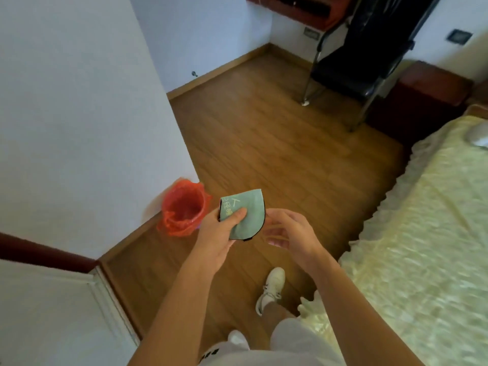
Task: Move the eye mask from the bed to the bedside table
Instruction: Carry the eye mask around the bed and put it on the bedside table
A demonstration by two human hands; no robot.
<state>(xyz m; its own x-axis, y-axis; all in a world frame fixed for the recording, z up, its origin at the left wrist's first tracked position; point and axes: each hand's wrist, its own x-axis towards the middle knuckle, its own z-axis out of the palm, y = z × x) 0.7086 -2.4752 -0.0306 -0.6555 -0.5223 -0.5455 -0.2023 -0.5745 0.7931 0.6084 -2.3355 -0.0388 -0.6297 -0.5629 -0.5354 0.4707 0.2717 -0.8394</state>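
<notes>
A folded green eye mask (pixel 249 212) with pale lettering and a black edge is held above the wooden floor. My left hand (pixel 220 233) grips it, thumb on top. Just right of the mask, my right hand (pixel 289 231) hovers with its fingers spread and curled, holding nothing. The bed (pixel 427 233), under a cream ruffled cover, fills the right side. A dark reddish bedside table (pixel 422 93) stands far off at the head of the bed, at upper right.
A bin lined with a red bag (pixel 183 208) stands by the wall corner at left. A black chair with metal legs (pixel 351 72) stands before the bedside table. A white object (pixel 478 136) lies on the bed. My white shoe (pixel 272 289) is on the floor.
</notes>
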